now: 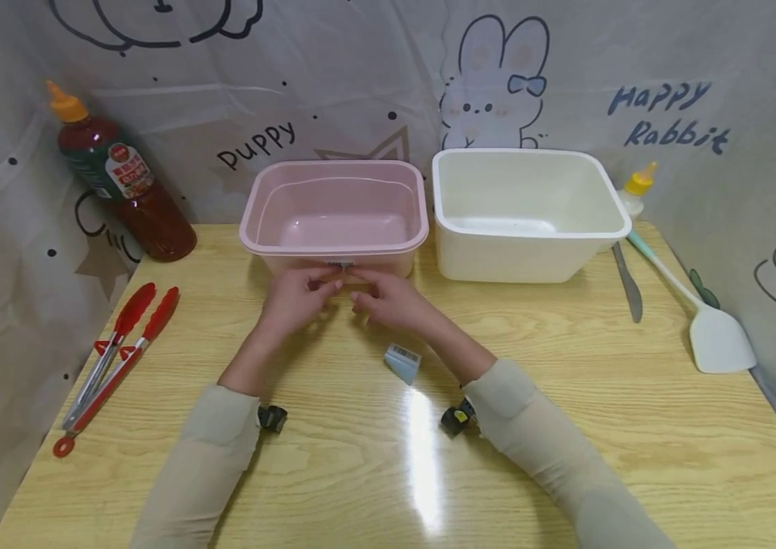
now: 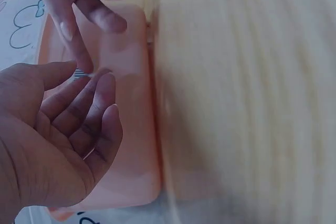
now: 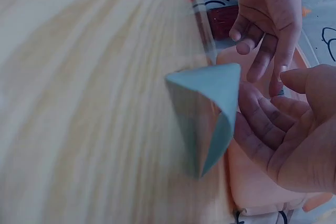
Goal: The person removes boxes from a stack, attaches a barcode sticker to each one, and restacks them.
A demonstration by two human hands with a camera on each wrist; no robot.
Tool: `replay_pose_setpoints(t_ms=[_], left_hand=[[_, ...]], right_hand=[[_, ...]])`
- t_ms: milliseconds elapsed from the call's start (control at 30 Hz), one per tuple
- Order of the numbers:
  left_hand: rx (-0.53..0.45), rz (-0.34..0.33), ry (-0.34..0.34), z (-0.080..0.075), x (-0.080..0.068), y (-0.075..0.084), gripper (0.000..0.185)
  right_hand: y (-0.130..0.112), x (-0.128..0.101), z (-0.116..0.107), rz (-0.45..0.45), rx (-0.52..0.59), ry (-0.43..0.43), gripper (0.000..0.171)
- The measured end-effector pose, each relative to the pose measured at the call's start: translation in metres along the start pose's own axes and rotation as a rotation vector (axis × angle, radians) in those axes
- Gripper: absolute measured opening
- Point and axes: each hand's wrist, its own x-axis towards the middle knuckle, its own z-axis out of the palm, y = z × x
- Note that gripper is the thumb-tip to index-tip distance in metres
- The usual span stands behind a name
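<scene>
A pink plastic bin (image 1: 333, 250) stands near the back of the table, with a small barcode sticker (image 1: 341, 264) on its front wall below the rim. My left hand (image 1: 296, 303) and right hand (image 1: 391, 302) meet at that sticker, index fingertips touching it from either side. In the left wrist view the left hand (image 2: 58, 124) has its thumb and index finger close to the sticker, the other fingers loosely bent. The right hand (image 3: 299, 129) looks much the same in the right wrist view. A curled blue-grey paper piece (image 1: 403, 363) with a barcode lies on the table.
A white bin (image 1: 518, 255) stands right of the pink one. At left are red-tipped tongs (image 1: 117, 358) and a sauce bottle (image 1: 127, 183) leaning on the cloth. A butter knife (image 1: 626, 284), white spatula (image 1: 720, 339) and yellow-capped bottle (image 1: 637, 187) are at right.
</scene>
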Motion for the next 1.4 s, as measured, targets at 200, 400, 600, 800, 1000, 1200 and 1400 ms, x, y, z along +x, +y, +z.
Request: replay_pose_setpoints(t_ms=[200,400,600,800,1000,1200,1400], left_hand=[[-0.034,-0.067,0.012,-0.003,0.001,-0.002,0.036],[-0.062,-0.051,-0.028,-0.001,0.003,-0.001,0.037],[-0.105,-0.026,-0.044,-0.016,-0.001,-0.006,0.038],[-0.112,-0.018,-0.040,-0.017,-0.003,-0.010,0.039],[-0.079,0.026,-0.066,-0.008,0.001,-0.006,0.038],[-0.163,0.013,-0.056,-0.014,-0.002,-0.007,0.036],[-0.111,-0.039,-0.077,-0.009,0.000,-0.011,0.040]], right_hand=[[0.008,0.002,-0.003,0.023,0.049,0.002,0.053],[0.009,0.005,-0.003,0.013,0.071,-0.036,0.054],[0.002,0.004,-0.003,-0.013,0.098,-0.026,0.054],[0.006,-0.001,-0.005,0.013,0.078,-0.018,0.055],[0.003,0.004,-0.002,-0.010,0.020,-0.040,0.055],[-0.002,-0.001,-0.007,-0.014,0.071,-0.011,0.053],[0.004,0.000,-0.004,0.025,0.002,-0.023,0.054]])
